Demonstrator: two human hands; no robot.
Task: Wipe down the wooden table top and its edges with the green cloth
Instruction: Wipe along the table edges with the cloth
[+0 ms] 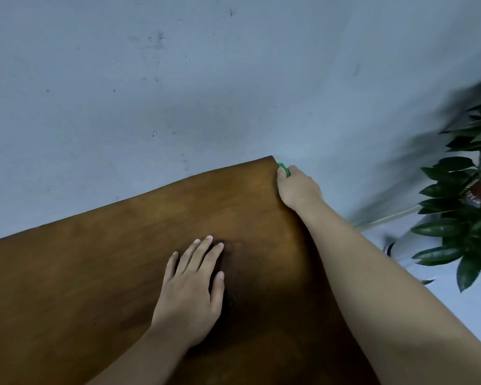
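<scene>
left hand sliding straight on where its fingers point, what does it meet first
Only bare wood up to the far edge of the brown wooden table top. The left hand would probably pass left of the right hand gripping the green cloth at the corner; depth is unclear.

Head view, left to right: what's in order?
Left hand flat on the brown wooden table top → right hand gripping the green cloth at the table's far right corner → dark green leafy plant.
</scene>
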